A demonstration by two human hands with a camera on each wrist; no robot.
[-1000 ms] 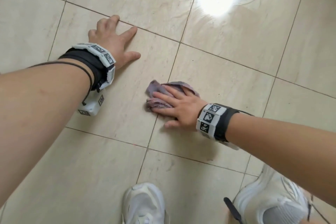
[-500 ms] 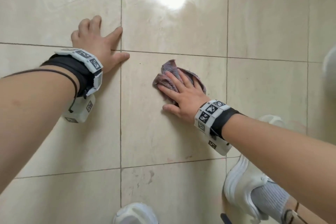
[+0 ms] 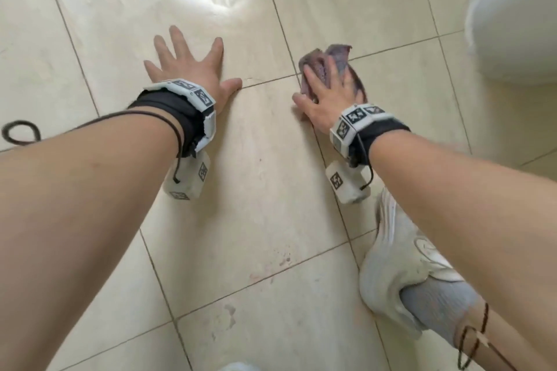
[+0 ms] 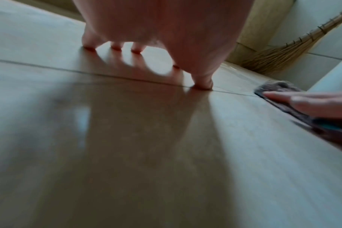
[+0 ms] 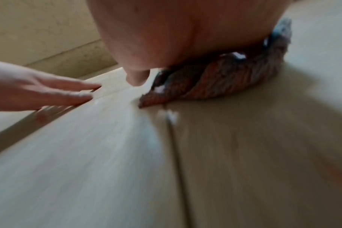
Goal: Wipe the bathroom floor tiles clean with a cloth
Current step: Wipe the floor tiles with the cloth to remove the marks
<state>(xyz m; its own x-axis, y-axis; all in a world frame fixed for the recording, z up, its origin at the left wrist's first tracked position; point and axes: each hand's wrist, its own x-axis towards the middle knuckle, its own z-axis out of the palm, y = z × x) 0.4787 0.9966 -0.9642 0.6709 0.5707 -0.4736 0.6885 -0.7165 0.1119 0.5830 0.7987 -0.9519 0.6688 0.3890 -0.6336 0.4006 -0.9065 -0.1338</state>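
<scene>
A crumpled purplish-grey cloth point(image 3: 337, 62) lies on the beige floor tiles point(image 3: 265, 178), right where grout lines cross. My right hand point(image 3: 327, 90) lies flat on top of it, fingers straight and spread, pressing it down. In the right wrist view the cloth point(image 5: 215, 83) bunches under the palm. My left hand point(image 3: 187, 65) is planted flat on the tile to the left, fingers splayed, holding nothing. In the left wrist view its fingertips point(image 4: 115, 47) touch the floor, and the cloth point(image 4: 279, 86) shows at the right under the other hand.
A white rounded fixture point(image 3: 512, 15) stands at the upper right. My white shoe point(image 3: 401, 262) is planted at the lower right, another shoe tip point(image 3: 238, 366) at the bottom edge. A straw broom point(image 4: 279, 50) leans by the far wall. Reddish stains point(image 3: 271, 268) mark a nearer grout line.
The right hand has pushed the cloth forward and to the right, up to a grout crossing. The left hand stays planted flat. The head view has swung, bringing the white fixture into sight.
</scene>
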